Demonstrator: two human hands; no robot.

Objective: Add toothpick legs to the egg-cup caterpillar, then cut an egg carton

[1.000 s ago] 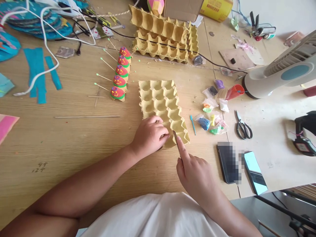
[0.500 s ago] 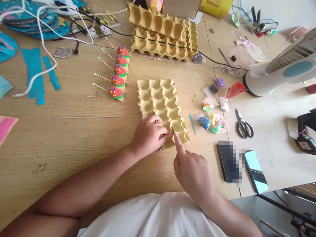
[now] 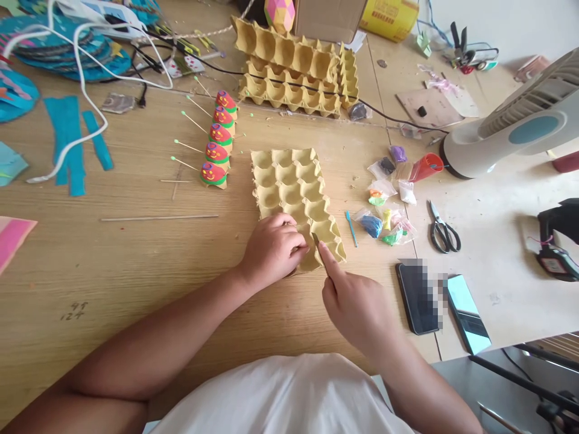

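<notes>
A yellow egg carton tray (image 3: 289, 184) lies flat on the wooden table (image 3: 136, 259). My left hand (image 3: 274, 247) presses down on its near left corner, fingers curled over the edge. My right hand (image 3: 357, 307) grips a thin knife blade (image 3: 316, 240), forefinger stretched along it, with the tip in the tray's near edge between two cups. To the tray's left stands a row of painted red and green carton cups (image 3: 218, 143) with green-tipped sticks.
Stacked egg trays (image 3: 294, 72) sit at the back. Small clay bags (image 3: 384, 208), scissors (image 3: 443, 232), a red cup (image 3: 427, 167), two phones (image 3: 441, 304) and a white fan (image 3: 515, 126) lie to the right. Cables and blue paper scraps (image 3: 67, 138) occupy the left.
The blade has shifted back and forth slightly in the tray's near edge. My left hand has stayed on the tray's corner.
</notes>
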